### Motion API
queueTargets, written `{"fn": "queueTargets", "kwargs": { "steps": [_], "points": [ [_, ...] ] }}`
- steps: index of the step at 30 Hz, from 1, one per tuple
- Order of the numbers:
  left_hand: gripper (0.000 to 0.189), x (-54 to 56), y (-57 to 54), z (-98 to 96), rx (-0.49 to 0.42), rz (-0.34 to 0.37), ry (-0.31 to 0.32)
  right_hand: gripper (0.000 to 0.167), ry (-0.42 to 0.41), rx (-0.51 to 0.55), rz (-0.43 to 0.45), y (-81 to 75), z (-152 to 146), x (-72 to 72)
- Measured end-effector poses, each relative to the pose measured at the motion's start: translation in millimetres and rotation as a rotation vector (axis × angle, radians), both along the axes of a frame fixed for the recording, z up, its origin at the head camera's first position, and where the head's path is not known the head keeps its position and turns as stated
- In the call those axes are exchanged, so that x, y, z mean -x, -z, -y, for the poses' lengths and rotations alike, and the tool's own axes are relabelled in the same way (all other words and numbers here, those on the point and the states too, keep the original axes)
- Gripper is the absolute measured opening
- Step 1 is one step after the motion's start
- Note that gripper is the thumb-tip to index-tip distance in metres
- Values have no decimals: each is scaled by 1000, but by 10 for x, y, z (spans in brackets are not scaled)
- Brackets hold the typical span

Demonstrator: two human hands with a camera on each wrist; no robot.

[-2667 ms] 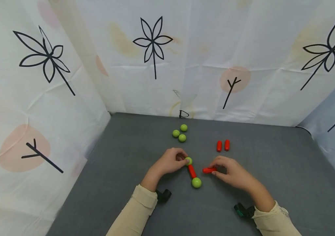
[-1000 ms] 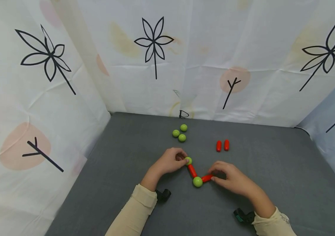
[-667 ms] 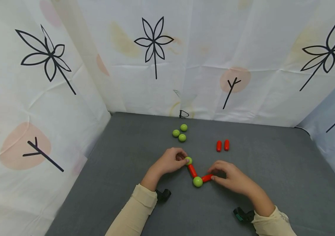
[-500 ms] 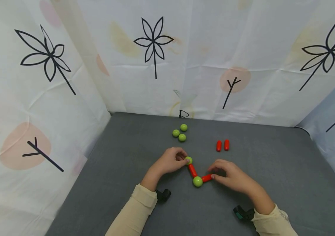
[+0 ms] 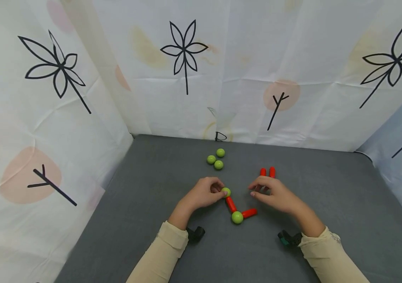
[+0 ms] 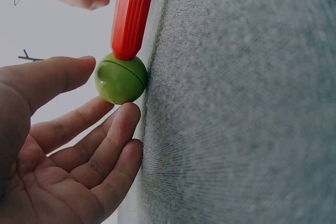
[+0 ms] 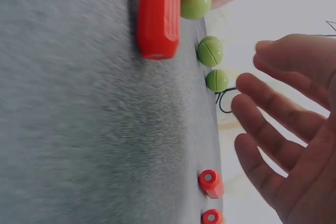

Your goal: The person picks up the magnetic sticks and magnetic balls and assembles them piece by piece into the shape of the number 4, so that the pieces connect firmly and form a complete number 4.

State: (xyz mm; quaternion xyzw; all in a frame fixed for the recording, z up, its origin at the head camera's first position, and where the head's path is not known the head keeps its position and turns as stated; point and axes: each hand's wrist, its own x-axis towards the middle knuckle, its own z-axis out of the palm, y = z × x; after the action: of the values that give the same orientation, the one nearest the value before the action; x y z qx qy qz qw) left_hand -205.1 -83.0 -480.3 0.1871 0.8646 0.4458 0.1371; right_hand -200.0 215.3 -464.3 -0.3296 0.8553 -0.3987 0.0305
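Note:
In the head view my left hand (image 5: 206, 192) pinches a green ball (image 5: 226, 192) at the far end of a ribbed red rod (image 5: 231, 204). That rod's near end meets a second green ball (image 5: 237, 217). From this ball another red rod (image 5: 249, 213) points right, forming a V. The left wrist view shows thumb and fingers at either side of the held ball (image 6: 122, 80). My right hand (image 5: 275, 194) is empty, raised beyond the second rod with fingers loosely bent. In the right wrist view a grey disc shows on that rod's (image 7: 158, 19) end face.
Toward the back of the grey table (image 5: 165, 165) lie several things: three loose green balls (image 5: 218, 165), and to their right two loose red rods (image 5: 272, 172), partly covered by my right hand. A white patterned cloth (image 5: 236, 70) stands behind and along the sides.
My right hand brought the second red rod to the near green ball, then let go and moved up and away toward the back. The left hand keeps its hold on the far ball.

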Motion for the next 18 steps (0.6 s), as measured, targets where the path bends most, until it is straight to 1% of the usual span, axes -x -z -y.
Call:
{"fn": "queueTargets", "kwargs": {
  "steps": [4, 12, 18],
  "points": [
    [22, -4, 17, 5, -5, -6, -1, 16, 14, 19, 9, -15, 44, 145],
    [23, -10, 21, 9, -10, -6, 2, 21, 46, -15, 55, 1, 214, 410],
    [21, -8, 10, 20, -21, -8, 13, 21, 45, -34, 60, 19, 367, 555]
  ]
}}
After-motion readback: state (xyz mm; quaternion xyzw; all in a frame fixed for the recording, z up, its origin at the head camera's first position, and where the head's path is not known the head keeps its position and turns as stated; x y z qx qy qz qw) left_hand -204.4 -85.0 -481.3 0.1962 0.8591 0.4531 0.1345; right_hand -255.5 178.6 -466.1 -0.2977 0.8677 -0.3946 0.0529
